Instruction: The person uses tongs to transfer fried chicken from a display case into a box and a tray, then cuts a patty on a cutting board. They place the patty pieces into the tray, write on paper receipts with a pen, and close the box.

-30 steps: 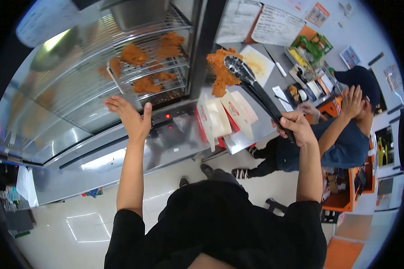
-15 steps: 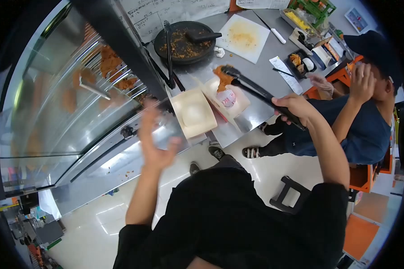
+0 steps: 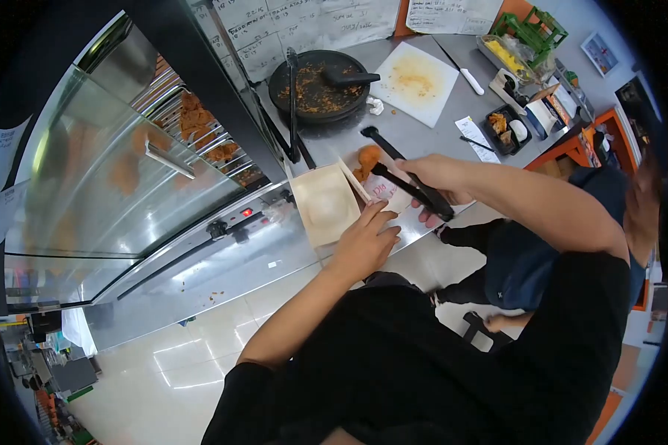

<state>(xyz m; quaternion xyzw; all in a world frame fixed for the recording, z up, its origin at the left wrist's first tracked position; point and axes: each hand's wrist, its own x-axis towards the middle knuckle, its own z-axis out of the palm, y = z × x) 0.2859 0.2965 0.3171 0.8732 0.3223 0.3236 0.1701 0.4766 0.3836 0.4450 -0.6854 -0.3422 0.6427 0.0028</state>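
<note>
Left hand (image 3: 364,241) had dropped from mid-air onto the paper box (image 3: 325,204); the tongs (image 3: 402,174) had lowered the chicken piece (image 3: 367,158) to the counter.

Right hand (image 3: 438,182) was closed around one pair of black tongs, whose tips pinched one fried chicken piece over a second, printed box (image 3: 382,194). Left hand lay flat with fingers together on the near edge of the open box. Two boxes sat side by side at the front edge of the steel counter (image 3: 423,133), beside the glass warming cabinet (image 3: 119,170) with several pieces on its racks. Behind them were one black round tray (image 3: 315,93) of crumbs, one white sheet (image 3: 414,78) and one knife (image 3: 460,68). Pale tiled floor (image 3: 171,363) lay open on the left; another person (image 3: 571,215) stood close on the right.
</note>
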